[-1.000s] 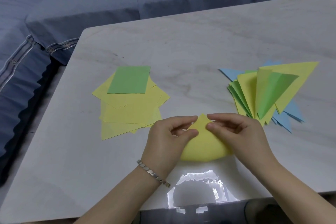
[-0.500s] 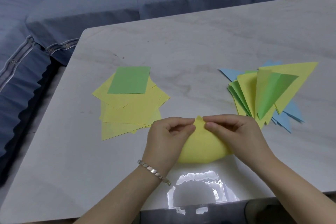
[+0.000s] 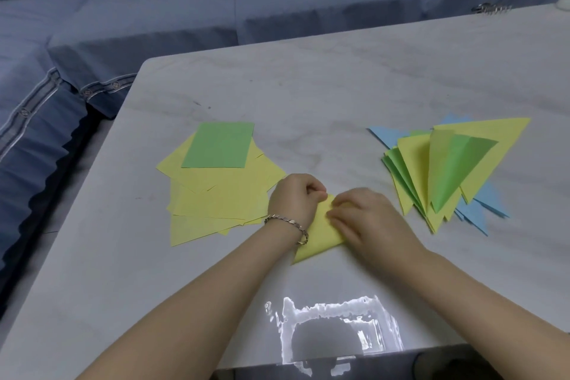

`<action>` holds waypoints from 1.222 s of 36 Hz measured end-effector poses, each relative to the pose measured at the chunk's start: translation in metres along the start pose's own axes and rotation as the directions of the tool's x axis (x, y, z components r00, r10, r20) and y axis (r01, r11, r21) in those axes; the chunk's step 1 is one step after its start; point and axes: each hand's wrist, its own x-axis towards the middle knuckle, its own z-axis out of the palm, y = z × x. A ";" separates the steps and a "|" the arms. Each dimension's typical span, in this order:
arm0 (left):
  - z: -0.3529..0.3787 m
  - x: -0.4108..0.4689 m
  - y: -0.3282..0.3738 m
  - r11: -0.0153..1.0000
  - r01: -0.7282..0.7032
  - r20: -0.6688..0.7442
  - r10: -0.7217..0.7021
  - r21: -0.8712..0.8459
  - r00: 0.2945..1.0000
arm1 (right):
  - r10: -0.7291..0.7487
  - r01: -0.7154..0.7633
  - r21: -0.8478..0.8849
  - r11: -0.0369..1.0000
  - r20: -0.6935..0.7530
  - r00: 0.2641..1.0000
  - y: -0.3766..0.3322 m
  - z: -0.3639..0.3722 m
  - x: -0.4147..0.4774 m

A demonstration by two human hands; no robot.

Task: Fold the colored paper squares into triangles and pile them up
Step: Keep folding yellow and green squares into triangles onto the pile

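Observation:
A yellow paper point(image 3: 319, 233) folded over into a triangle lies on the table's near middle. My left hand point(image 3: 294, 197) pinches its top corner with curled fingers. My right hand point(image 3: 364, 222) lies flat on the paper's right side, pressing it to the table. To the left sits a loose pile of yellow squares point(image 3: 216, 197) with one green square point(image 3: 219, 145) on top. At the right lies a fanned pile of folded triangles point(image 3: 447, 170), yellow and green over blue ones.
The grey marble table point(image 3: 339, 86) has its left edge beside a blue sofa point(image 3: 154, 18) with cushions. A metal hair clip point(image 3: 490, 8) rests at the far right edge. A bright reflection point(image 3: 333, 330) shows near the front edge.
The curved, puffed paper has been pressed flat into a triangle. My right hand slid down over it, and my left hand stays at the top corner.

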 end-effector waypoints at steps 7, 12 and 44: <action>0.002 0.003 -0.011 1.000 0.004 -0.034 -0.003 0.025 0.999 | -0.078 0.080 -0.034 0.996 0.039 0.996 -0.004 0.020 -0.033; 0.002 0.003 -0.014 1.000 -0.010 -0.040 0.010 -0.002 0.999 | -0.156 0.155 -0.036 0.987 -0.022 0.988 -0.006 0.023 -0.048; 0.003 0.010 -0.025 0.998 -0.014 -0.017 0.013 -0.067 1.000 | -0.039 0.031 -0.126 0.992 -0.056 0.998 -0.014 0.029 -0.055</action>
